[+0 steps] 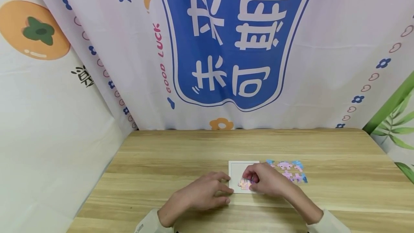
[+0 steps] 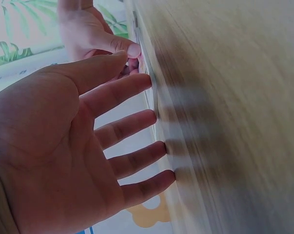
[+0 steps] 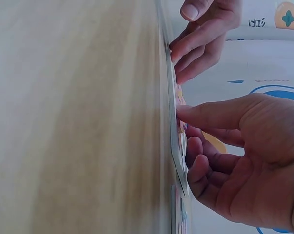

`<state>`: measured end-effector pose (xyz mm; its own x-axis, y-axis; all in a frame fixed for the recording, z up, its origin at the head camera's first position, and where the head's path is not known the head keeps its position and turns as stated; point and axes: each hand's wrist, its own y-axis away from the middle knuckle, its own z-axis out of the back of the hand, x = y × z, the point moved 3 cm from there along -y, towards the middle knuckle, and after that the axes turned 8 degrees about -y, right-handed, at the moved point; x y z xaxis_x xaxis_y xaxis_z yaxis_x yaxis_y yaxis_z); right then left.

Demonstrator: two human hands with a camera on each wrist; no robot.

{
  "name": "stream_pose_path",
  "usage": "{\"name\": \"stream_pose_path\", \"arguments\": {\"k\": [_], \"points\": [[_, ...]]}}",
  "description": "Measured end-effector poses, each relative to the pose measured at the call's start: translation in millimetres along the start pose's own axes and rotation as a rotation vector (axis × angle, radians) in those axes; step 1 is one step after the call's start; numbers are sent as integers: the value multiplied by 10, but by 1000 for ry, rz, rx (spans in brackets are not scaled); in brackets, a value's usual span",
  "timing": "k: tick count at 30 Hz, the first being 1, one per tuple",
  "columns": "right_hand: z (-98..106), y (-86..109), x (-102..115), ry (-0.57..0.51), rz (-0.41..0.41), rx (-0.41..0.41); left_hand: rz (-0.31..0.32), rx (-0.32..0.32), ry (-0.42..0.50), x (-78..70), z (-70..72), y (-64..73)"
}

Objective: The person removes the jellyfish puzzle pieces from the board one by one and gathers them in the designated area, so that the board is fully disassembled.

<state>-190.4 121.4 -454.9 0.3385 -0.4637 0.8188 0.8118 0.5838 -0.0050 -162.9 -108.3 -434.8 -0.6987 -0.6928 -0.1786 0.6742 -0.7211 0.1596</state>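
Observation:
A white puzzle tray (image 1: pixel 235 170) lies flat on the wooden table. Inside its lower part are joined pink and yellow puzzle pieces (image 1: pixel 244 184). My right hand (image 1: pixel 269 179) bends over the tray, thumb and fingers pinching a puzzle piece at the right end of these; the fingers hide most of it. In the right wrist view the thumb (image 3: pixel 212 114) bears down on the pieces while the other fingers curl in. My left hand (image 1: pixel 208 192) rests by the tray's left edge with its fingers spread, the fingertips (image 2: pixel 149 117) touching the edge and the tabletop.
Several loose pink and blue puzzle pieces (image 1: pixel 287 174) lie on the table just right of the tray, partly behind the right hand. The wooden table (image 1: pixel 155 164) reaches back to a printed curtain (image 1: pixel 200 82) hanging along its far edge.

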Motion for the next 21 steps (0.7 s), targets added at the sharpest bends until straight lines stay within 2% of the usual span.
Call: {"name": "stream_pose_path", "arguments": {"k": [10,21], "points": [[5,10,8,47,18,-2,-3,0,1,3,-5,-7],[5,31,21,69,3,-5,5,-12,-7,-6,-13,-4]]}}
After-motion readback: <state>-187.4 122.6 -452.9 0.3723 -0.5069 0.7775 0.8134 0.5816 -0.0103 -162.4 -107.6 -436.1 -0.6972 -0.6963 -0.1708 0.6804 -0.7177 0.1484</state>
